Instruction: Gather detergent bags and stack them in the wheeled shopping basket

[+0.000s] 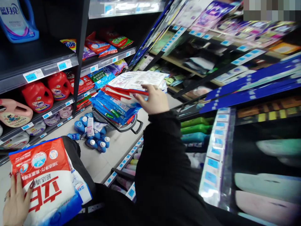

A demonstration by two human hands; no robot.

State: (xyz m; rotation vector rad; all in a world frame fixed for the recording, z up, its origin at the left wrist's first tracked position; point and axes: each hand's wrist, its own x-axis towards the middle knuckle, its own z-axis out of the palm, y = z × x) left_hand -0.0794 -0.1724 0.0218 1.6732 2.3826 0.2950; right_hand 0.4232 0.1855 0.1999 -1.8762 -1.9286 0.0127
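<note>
At the far left, one blue laundry detergent jug (20, 22) stands on the upper shelf (35, 53); below it are one pink jug (15, 113) and two red OMO jugs (37, 97). In the lower left corner the left hand (16, 199) lies over one red, white and blue detergent bag (44, 175), fingers spread on its printed face; I cannot tell whether they grip. That bag is near the wearer, its lettering upside down, so its printed top points back toward the wearer; its long axis runs away from them, leaning left at the far end. One white-and-blue bag (82, 188) shows just beside its right edge. Farther right, at least six blue bottles (101, 146) cluster on the floor (115, 147). Next comes one cart (136, 125), piled with packs too overlapped to count. On the pile, the right hand (154, 99) pinches one red-edged white bag (122, 94) between thumb and fingers; its red edge runs left to right. Two green bottles (196, 125) lie on the right-hand rack.
</note>
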